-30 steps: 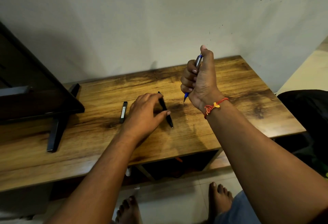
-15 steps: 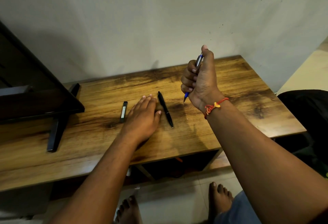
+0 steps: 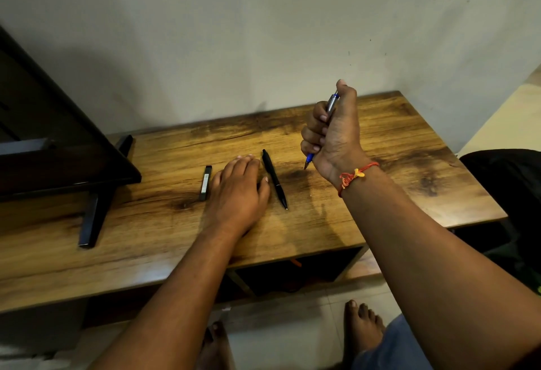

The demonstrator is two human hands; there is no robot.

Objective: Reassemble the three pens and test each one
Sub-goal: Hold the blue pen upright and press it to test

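My right hand [image 3: 332,132] grips a blue and silver pen [image 3: 331,106] upright above the wooden table [image 3: 380,188], its tip pointing down near the surface and my thumb on its top end. A black pen [image 3: 274,178] lies on the table between my hands. My left hand [image 3: 238,191] rests flat on the table just left of that pen, fingers straight. A small black cap-like piece with a silver clip [image 3: 205,183] lies just left of my left hand.
A dark TV screen [image 3: 44,141] on a black stand foot [image 3: 95,217] fills the table's left side. A plain wall rises behind the table. A dark bag [image 3: 509,194] sits right of the table. My bare feet [image 3: 363,328] stand on the tiled floor below.
My left hand let go of the black pen, which now lies free on the table, and flattened beside it. My right hand with the blue pen has barely moved.
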